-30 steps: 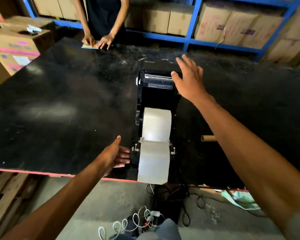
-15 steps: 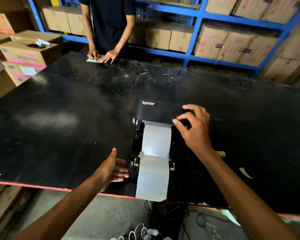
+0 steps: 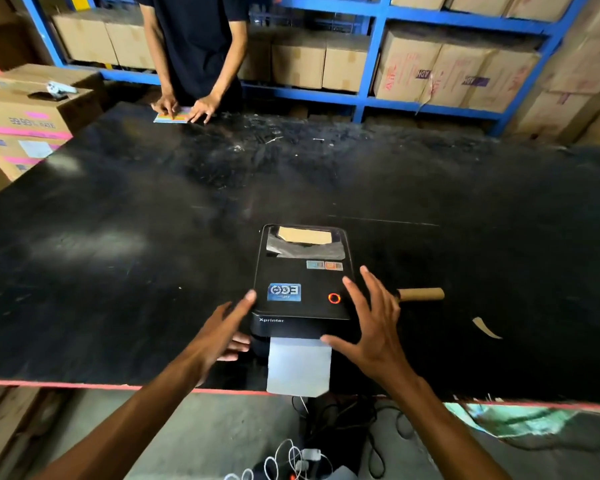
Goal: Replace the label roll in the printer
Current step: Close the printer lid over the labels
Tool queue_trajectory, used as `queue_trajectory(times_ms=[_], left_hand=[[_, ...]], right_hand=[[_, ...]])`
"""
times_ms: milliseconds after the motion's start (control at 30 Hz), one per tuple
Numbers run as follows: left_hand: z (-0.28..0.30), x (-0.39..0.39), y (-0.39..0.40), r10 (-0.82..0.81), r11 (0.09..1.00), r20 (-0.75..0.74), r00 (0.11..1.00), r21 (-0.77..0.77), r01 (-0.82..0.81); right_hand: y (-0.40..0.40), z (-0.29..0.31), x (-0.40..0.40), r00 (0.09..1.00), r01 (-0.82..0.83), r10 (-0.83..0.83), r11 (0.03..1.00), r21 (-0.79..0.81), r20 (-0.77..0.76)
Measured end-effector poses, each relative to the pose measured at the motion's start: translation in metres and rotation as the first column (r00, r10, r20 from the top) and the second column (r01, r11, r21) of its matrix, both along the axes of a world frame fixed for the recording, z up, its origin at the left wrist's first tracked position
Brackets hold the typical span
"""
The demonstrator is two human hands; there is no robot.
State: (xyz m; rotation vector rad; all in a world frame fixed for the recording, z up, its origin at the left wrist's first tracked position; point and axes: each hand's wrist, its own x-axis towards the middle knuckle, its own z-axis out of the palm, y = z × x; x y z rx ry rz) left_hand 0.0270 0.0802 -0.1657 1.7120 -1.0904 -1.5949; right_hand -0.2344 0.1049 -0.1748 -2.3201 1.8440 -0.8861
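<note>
The black label printer [image 3: 300, 278] sits near the front edge of the black table [image 3: 118, 237] with its lid down and a red ring light glowing. A white strip of labels [image 3: 298, 367] hangs out of its front slot over the table edge. My left hand [image 3: 222, 336] is at the printer's front left corner, fingers spread, fingertips touching the lid edge. My right hand [image 3: 369, 320] hovers open over the front right corner, holding nothing. An empty brown cardboard core [image 3: 421, 294] lies on the table just right of the printer.
Another person [image 3: 194, 53] stands at the far side, hands on a coloured card [image 3: 170, 116]. Cardboard boxes [image 3: 28, 112] stack at the left and fill blue shelves behind. A paper scrap [image 3: 486, 328] lies at right. Cables [image 3: 326, 427] hang under the table's front edge.
The printer lid went from raised to fully shut over the label roll. My right hand came down with it and let go; my left hand moved up to the front left corner.
</note>
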Motion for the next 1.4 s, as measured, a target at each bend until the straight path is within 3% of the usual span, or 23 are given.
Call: queue_trajectory(times_ms=[67,167,300,500,967,1400], left_hand=[[-0.001,-0.001,0.001,0.006,0.999,0.011,1.0,-0.032,-0.006],[-0.002,0.0,0.0,-0.001,0.999,0.012,1.0,-0.048,0.002],[-0.007,0.003,-0.001,-0.01,0.999,0.022,1.0,-0.047,0.011],[-0.014,0.004,0.0,-0.02,0.997,0.028,0.999,-0.075,0.022],[-0.026,0.007,-0.009,-0.053,0.991,0.046,0.998,-0.117,0.058],[-0.029,0.006,-0.008,-0.056,0.987,0.035,0.998,-0.146,0.06]], right_hand=[[0.0,0.0,0.002,0.978,0.047,-0.068,0.993,0.109,0.199],[-0.001,-0.006,0.005,0.846,0.126,-0.246,0.954,0.271,0.474],[0.003,-0.021,0.014,0.601,-0.063,-0.303,0.905,0.422,0.739],[0.0,-0.031,0.012,0.512,-0.187,-0.288,0.882,0.432,0.81],[0.005,-0.037,0.018,0.374,-0.219,-0.279,0.9,0.377,0.885],[0.004,-0.04,0.021,0.333,-0.202,-0.304,0.902,0.382,0.893]])
